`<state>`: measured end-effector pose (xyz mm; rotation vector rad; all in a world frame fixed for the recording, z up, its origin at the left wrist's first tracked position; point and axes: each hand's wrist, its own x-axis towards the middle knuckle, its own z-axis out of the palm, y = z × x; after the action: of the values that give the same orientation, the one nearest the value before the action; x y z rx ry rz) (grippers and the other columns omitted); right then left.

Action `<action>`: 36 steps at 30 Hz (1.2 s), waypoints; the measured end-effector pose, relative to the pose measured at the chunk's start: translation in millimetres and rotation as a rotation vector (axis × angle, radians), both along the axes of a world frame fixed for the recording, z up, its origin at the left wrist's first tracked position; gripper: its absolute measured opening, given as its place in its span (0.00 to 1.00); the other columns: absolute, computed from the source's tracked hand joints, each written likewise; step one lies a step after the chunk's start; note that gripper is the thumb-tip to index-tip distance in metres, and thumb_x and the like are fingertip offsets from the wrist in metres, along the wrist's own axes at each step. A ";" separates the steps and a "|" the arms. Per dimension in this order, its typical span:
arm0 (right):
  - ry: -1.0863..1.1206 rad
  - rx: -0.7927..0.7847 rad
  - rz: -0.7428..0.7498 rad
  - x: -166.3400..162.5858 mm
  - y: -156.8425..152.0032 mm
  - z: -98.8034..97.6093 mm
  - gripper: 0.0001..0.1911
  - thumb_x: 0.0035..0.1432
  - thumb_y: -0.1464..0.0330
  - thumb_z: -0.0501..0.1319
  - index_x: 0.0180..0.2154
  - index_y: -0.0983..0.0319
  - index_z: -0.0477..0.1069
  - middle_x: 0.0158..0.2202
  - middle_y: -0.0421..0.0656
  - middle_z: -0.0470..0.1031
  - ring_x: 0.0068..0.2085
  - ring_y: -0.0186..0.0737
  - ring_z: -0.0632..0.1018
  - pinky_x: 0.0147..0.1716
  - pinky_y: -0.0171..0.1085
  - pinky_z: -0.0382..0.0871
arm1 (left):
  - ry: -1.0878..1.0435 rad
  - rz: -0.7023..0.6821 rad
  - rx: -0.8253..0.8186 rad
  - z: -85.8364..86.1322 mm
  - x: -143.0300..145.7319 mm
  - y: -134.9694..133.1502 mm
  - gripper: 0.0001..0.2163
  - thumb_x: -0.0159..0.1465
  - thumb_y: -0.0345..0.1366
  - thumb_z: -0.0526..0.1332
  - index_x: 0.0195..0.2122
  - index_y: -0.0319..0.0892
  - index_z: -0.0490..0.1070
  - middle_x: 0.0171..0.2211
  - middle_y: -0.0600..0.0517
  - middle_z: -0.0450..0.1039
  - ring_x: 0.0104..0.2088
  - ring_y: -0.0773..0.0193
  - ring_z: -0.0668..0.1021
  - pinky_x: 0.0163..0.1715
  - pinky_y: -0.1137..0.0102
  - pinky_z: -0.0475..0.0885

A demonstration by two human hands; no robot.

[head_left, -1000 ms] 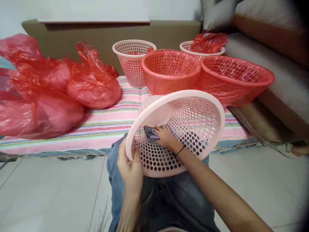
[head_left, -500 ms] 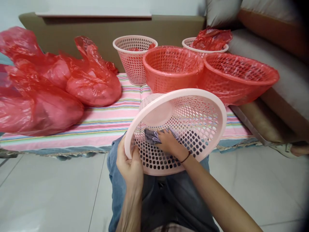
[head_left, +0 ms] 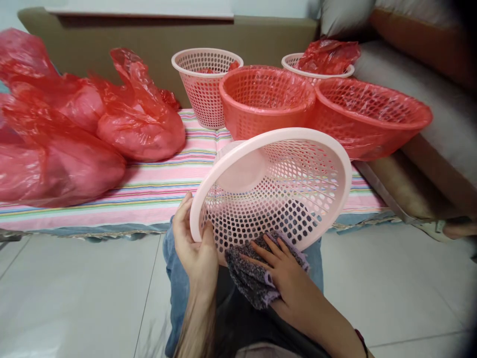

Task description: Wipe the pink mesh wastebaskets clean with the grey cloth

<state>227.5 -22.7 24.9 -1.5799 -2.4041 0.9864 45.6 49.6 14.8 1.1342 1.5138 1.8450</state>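
Striped cloth (head_left: 156, 196) spans mid-frame above pale tiles (head_left: 85, 293); at lower centre I see the left hand (head_left: 198, 254) clamped on a basket (head_left: 242, 171), right hand (head_left: 290, 281) spread-fingered on a rag (head_left: 246, 276).

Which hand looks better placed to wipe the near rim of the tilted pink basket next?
Probably the right hand: its fingers spread over the dark cloth, which covers part of the near rim. The left hand grips the basket at its left edge, so it seems better suited to steadying.
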 end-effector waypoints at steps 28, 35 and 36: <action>0.468 0.327 -0.225 -7.0 67.1 -0.4 0.34 0.57 0.76 0.54 0.65 0.59 0.63 0.64 0.47 0.70 0.65 0.46 0.70 0.68 0.50 0.62 | 0.573 -0.571 0.095 88.7 -32.8 36.3 0.28 0.53 0.24 0.55 0.54 0.50 0.76 0.53 0.52 0.78 0.56 0.53 0.77 0.63 0.57 0.67; 0.030 0.432 -0.324 -37.7 179.0 -41.2 0.29 0.65 0.74 0.51 0.67 0.61 0.62 0.66 0.54 0.65 0.65 0.55 0.63 0.67 0.56 0.55 | 0.661 -0.669 0.093 106.9 -25.6 35.1 0.28 0.54 0.23 0.54 0.54 0.50 0.76 0.55 0.52 0.78 0.58 0.52 0.76 0.61 0.57 0.68; 0.018 0.425 -0.319 -43.9 186.4 -48.9 0.29 0.66 0.74 0.51 0.67 0.58 0.62 0.66 0.52 0.65 0.65 0.54 0.63 0.66 0.57 0.55 | 0.687 -0.670 0.101 107.3 -25.7 35.1 0.28 0.55 0.23 0.53 0.55 0.50 0.75 0.55 0.52 0.77 0.58 0.52 0.75 0.60 0.58 0.69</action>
<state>183.6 163.6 -24.0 -1.6960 -2.0724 0.3976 19.9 84.7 122.1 2.1500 1.1167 1.1239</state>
